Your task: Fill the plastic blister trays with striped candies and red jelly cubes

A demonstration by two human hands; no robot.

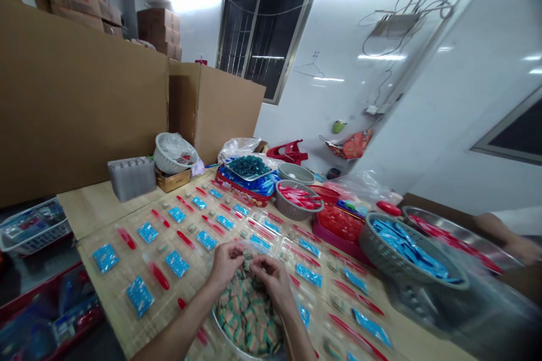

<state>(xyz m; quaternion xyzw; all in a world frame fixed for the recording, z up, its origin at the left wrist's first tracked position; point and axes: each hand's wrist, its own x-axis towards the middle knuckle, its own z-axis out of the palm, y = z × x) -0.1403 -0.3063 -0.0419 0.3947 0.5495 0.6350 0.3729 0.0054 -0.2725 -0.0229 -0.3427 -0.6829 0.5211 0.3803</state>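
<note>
I count two hands - left hand [228, 265], right hand [275, 281] - both pinching one small striped piece [248, 256] above one round tray [224, 334]; one grey basket of blue sachets [406, 254], one grey basket of red packets [296, 202] beyond.

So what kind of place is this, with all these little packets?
It looks like a small packing workshop. Cardboard cartons are stacked high, blue packets lie in neat rows across the table, and a plastic basket is piled with more of them.
</note>
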